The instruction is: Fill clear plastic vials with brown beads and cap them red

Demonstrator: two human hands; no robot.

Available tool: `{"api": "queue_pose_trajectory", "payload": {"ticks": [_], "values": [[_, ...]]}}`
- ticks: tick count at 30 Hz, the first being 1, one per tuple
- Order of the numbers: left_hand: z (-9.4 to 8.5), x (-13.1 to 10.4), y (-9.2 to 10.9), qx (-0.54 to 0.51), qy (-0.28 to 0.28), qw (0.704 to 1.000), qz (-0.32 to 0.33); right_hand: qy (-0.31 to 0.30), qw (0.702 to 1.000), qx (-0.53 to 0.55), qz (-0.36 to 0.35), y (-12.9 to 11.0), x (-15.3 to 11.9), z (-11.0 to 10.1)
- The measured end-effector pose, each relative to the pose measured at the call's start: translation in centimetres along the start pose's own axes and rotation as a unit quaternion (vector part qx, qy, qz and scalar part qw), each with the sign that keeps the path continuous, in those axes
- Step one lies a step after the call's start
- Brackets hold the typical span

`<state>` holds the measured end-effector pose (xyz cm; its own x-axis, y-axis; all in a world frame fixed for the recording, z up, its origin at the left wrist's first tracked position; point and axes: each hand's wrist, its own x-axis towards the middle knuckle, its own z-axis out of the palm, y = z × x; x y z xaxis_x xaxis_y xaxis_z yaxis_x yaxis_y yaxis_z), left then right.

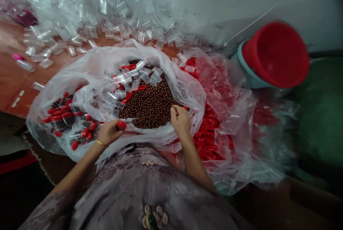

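Observation:
My left hand [109, 132], with a yellow bangle at the wrist, is closed on a red cap [121, 125] whose rounded end sticks out past the fingers; whether a tube is attached is hidden. At the right edge of a heap of small brown balls [150, 106], my right hand [180, 120] has its fingers curled together, and what they hold cannot be made out. The balls lie in an open white plastic bag [184, 83]. Clear plastic tubes [144, 76] and a few red caps [128, 96] rest on top of them.
Red-capped containers with dark contents [63, 115] fill the bag's left side. Many clear tubes [104, 5] are heaped behind on the orange surface [10, 58]. To the right lie a clear bag of red pieces [211, 126], a red tub [281, 55] and a light blue one [246, 69].

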<state>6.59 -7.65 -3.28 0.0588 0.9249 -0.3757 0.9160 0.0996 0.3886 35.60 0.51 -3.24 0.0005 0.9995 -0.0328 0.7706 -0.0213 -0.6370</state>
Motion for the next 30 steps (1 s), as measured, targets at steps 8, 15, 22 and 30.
{"api": "queue_pose_trajectory", "payload": {"ticks": [8,15,22,30], "values": [[-4.2,-1.1,-7.6,0.133,0.216,0.951,-0.176,-0.056,0.927,-0.282,0.24,5.4,5.2,-1.3],[-2.2,6.0,0.0,0.106,0.141,0.984,0.033,-0.012,0.943,-0.255,0.213,4.6,3.9,-1.6],[-2.3,7.4,0.3,0.038,0.005,0.994,0.101,0.05,0.983,-0.086,0.155,3.9,2.5,-1.7],[2.5,11.5,6.7,-0.297,0.02,0.95,-0.093,0.051,0.992,0.067,0.095,2.0,2.5,0.1]]}}
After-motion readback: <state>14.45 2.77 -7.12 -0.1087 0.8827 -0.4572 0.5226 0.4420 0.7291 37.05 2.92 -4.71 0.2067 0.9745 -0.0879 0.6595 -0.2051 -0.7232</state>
